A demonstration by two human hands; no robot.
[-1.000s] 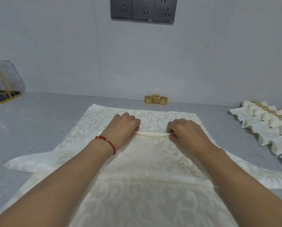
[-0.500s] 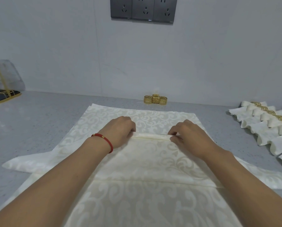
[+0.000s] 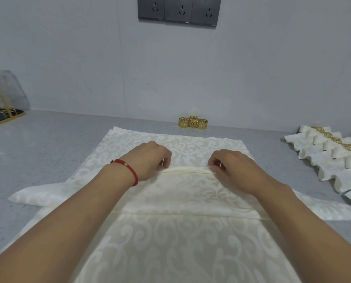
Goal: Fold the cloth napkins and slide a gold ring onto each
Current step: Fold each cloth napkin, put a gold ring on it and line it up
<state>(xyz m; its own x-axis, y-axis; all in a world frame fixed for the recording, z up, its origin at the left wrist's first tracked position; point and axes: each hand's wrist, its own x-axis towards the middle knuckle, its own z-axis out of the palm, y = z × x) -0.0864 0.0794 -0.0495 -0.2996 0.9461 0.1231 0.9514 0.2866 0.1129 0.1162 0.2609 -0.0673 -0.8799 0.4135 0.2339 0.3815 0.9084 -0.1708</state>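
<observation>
At the far left of the grey counter point(image 3: 48, 148) a gold-rimmed tray point(image 3: 1, 116) sits against the wall under a clear cover point(image 3: 5, 90); what it holds cannot be made out. Spread across the middle lies a cream patterned napkin point(image 3: 176, 242), a fold line crossing it near the forearms and a raised pleat point(image 3: 187, 170) further out. The left hand point(image 3: 150, 160), a red bracelet point(image 3: 127, 170) on its wrist, has its fingers curled tight, pinching the left end of the pleat. The right hand point(image 3: 231, 168) is curled the same way and pinches the right end. Behind the napkin, close to the wall, three gold rings point(image 3: 193, 122) stand bunched together, touching. Above them dark sockets point(image 3: 178, 10) are set in the wall. At the far right, a row of folded napkins point(image 3: 329, 160) lies overlapping, gold rings showing on those further back.
</observation>
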